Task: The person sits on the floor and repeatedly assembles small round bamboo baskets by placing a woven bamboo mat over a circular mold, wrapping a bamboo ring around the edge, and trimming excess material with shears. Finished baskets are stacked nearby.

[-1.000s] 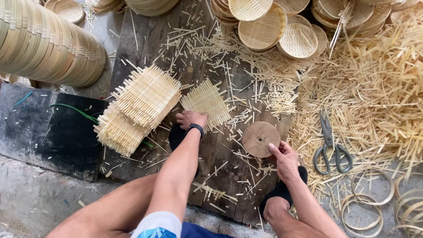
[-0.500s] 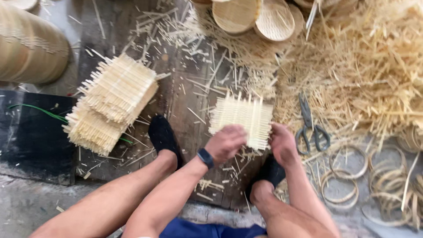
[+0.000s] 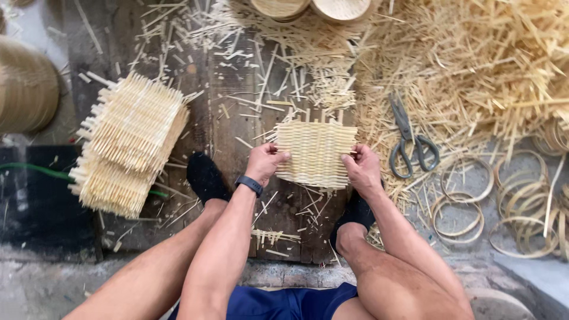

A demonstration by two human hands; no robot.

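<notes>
A square woven bamboo mat (image 3: 315, 153) lies flat over the dark wooden board (image 3: 237, 118) between my feet. My left hand (image 3: 265, 163), with a dark band on its wrist, grips the mat's left edge. My right hand (image 3: 360, 167) grips its right edge. Loose strip ends stick out around the mat's sides. The round wooden disc seen earlier is hidden, possibly under the mat.
A stack of woven mats (image 3: 127, 142) lies at the left. Scissors (image 3: 409, 139) rest right of the mat beside a heap of bamboo strips (image 3: 474, 65). Bamboo rings (image 3: 504, 207) lie at lower right. Round baskets (image 3: 314, 9) stand at the top, stacked baskets (image 3: 26, 89) far left.
My left hand took a mat from beside the stack and brought it to the middle, over the round disc. Both hands now hold it by its edges.
</notes>
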